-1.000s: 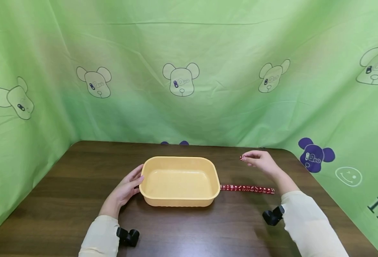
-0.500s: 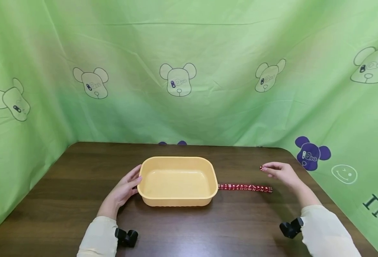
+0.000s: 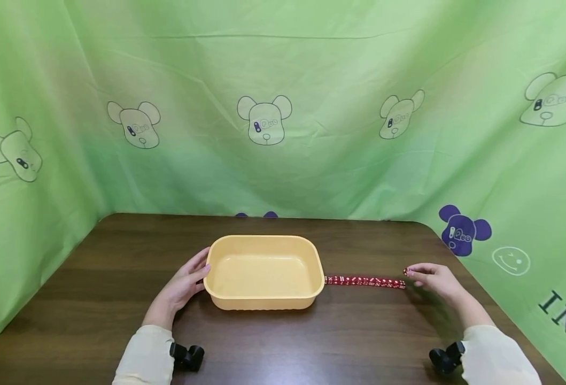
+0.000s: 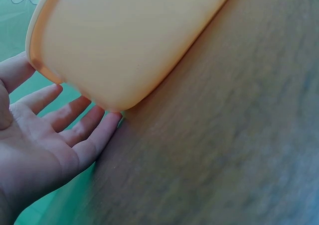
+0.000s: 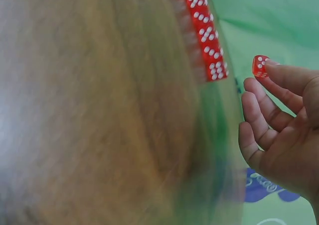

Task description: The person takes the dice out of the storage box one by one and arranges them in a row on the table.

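My right hand (image 3: 434, 279) pinches a red die (image 5: 259, 65) with white pips between thumb and fingertips. It is close to the right end of a straight row of red dice (image 3: 365, 281) on the table, and the held die sits slightly above and beyond that end. The row runs left to the side of a yellow rectangular plastic tub (image 3: 263, 303), whose inside shows no contents. At the tub's left end is my left hand (image 3: 186, 283), fingers spread and fairly straight, thumb at the rim. In the left wrist view its fingertips (image 4: 112, 119) touch the outer wall.
Everything stands on a dark brown wooden table (image 3: 283, 347). A green cloth (image 3: 263, 176) printed with bear heads hangs behind and at both sides. Black cameras (image 3: 186, 357) are strapped at both wrists.
My right hand, with the die, has moved right and toward me, down to the row's right end. The left hand stays at the tub. The whole view has shifted slightly.
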`<state>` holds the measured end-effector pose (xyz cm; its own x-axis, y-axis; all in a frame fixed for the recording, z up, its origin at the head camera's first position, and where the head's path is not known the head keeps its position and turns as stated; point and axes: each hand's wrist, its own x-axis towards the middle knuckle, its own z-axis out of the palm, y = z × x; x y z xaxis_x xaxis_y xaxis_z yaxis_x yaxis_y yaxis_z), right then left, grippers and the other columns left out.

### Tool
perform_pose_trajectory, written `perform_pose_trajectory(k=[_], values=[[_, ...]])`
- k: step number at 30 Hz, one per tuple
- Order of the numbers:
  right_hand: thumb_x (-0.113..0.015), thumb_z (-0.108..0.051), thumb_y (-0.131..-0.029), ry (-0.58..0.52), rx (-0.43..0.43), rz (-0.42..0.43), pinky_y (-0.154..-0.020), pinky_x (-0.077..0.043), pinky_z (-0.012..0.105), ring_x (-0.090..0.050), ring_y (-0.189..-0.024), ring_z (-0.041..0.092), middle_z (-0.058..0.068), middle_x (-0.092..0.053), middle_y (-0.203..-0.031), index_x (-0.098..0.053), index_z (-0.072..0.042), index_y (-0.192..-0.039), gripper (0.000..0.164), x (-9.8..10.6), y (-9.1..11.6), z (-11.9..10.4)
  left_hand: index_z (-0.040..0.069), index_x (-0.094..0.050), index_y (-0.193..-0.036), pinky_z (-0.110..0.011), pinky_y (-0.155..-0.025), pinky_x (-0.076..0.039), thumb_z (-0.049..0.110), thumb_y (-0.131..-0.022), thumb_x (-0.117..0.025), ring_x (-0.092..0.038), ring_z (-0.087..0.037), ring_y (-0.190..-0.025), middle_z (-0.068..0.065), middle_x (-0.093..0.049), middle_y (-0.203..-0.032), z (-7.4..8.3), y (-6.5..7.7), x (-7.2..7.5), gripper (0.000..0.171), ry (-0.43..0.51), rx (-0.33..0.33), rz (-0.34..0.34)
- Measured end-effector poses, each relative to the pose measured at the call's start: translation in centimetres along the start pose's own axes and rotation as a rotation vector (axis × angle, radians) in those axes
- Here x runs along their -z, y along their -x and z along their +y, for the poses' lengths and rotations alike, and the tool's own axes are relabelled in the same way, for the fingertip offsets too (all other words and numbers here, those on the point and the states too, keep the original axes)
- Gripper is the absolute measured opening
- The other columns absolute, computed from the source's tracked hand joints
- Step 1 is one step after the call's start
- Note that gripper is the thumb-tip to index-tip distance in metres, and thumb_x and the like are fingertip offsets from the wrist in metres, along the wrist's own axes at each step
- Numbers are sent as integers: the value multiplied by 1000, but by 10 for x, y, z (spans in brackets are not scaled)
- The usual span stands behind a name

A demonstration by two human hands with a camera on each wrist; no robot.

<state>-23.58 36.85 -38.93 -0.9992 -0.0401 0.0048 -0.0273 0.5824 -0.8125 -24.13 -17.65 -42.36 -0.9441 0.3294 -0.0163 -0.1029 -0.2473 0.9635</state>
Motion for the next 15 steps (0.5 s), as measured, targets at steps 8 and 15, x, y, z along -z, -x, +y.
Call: perform_pose_trajectory(k=[8, 15], values=[[-58, -15, -83, 15, -75, -39, -60, -43, 28, -56, -68, 12, 5, -62, -81, -52, 16, -101, 37, 2, 4, 19, 9, -12, -139, -34, -79, -40, 7, -91, -41, -27, -31, -118, -18, -14, -139, -1, -2, 1, 56, 3, -4, -4], [-60, -17, -81, 77, -69, -17, -58, -41, 27, -54, -67, 10, 3, -60, -77, -55, 14, -98, 36, -1, 4, 25, 9, -13, -139, -33, -77, -41, 9, -90, -44, -31, -30, -116, -18, -16, -139, -2, -1, 1, 57, 0, -8, 9]])
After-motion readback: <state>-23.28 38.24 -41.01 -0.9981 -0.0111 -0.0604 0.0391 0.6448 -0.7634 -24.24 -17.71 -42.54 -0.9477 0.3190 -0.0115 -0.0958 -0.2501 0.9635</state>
